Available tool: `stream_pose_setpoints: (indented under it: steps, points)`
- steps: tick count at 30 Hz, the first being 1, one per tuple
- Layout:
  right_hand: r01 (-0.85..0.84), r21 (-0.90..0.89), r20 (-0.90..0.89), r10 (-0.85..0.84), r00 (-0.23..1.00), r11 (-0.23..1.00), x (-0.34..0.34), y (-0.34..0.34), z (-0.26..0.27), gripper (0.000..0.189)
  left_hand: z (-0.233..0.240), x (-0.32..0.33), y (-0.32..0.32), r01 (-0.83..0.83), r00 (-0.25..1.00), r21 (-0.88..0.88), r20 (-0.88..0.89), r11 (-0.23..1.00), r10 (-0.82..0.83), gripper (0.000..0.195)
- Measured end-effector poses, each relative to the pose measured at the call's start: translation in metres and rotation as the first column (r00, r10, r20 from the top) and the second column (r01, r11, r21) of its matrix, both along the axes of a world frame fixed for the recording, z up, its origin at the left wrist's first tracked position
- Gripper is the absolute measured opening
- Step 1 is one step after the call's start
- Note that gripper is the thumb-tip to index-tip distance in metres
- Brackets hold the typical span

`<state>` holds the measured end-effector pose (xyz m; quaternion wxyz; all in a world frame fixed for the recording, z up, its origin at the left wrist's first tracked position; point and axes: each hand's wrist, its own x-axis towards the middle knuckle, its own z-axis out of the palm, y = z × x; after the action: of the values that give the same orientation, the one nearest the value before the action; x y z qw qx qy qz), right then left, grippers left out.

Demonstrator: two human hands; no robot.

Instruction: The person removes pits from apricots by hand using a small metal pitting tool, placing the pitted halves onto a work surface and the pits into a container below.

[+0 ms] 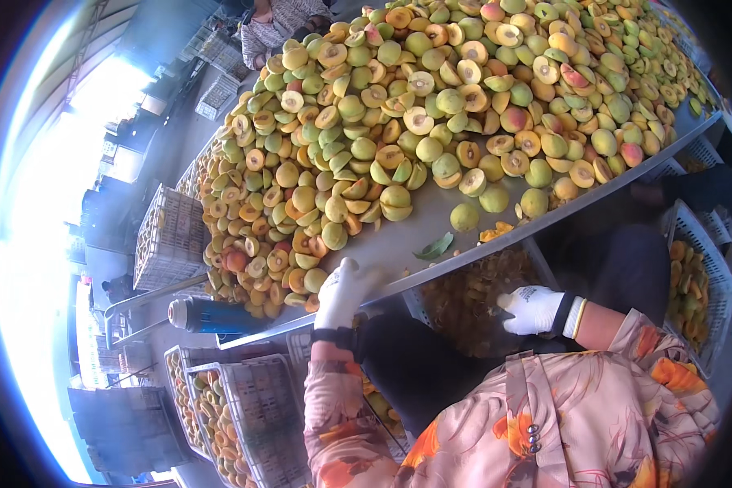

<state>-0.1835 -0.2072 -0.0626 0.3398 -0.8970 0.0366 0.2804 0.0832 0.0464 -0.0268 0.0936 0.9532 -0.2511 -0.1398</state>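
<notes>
My left hand [343, 294], in a white knit glove, is at the near rim of the metal table [378, 247]. Its fingers are blurred, so I cannot tell whether anything is in them. Beside it lies the heap of yellow-green stone fruit [366, 146], peaches or apricots, many cut in halves with pits showing. My right hand [529, 310], gloved too, hovers over a crate of brown scraps or pits [463, 293] between my legs. The fingers are bent; their grip is unclear. On the table lie a green leaf [434, 246] and a piece of orange pulp [495, 232].
A blue thermos [213, 315] lies at the table's left end. White plastic crates of fruit stand left [232, 421] and right [701, 287] of me. More crates [174, 238] stand beyond the heap. Another person [280, 27] is at the far side; a dark sleeve [701, 189] shows at right.
</notes>
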Motion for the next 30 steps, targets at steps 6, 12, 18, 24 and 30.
stream_pose_setpoints:
  steps: [6,12,18,24,30]
  points:
    - [0.116,0.095,0.092,-0.124,0.988,0.989,-0.002,0.002,0.007,0.038,-0.017,0.024,-0.001,-0.002,0.981,-0.325,-0.183,0.946,-0.061,0.043]
    - [0.096,0.451,0.48,-0.332,0.812,0.887,0.004,0.018,0.044,0.036,0.035,-0.072,-0.025,-0.548,0.606,-0.759,-0.65,0.351,-0.459,0.065]
    - [0.09,0.48,0.6,-0.401,0.692,0.873,-0.003,0.045,0.067,0.033,0.053,-0.154,-0.051,-0.631,0.56,-0.761,-0.58,0.149,-0.592,0.068]
    - [0.155,0.522,0.6,-0.49,0.632,0.839,-0.022,0.065,0.047,0.025,0.059,-0.214,-0.084,-0.567,0.79,-0.823,-0.556,0.038,-0.257,0.041]
    - [-0.132,0.568,0.684,-0.376,0.625,0.813,-0.024,0.057,0.055,0.031,0.058,-0.222,-0.086,-0.391,0.908,-0.918,-0.396,0.066,-0.135,0.044]
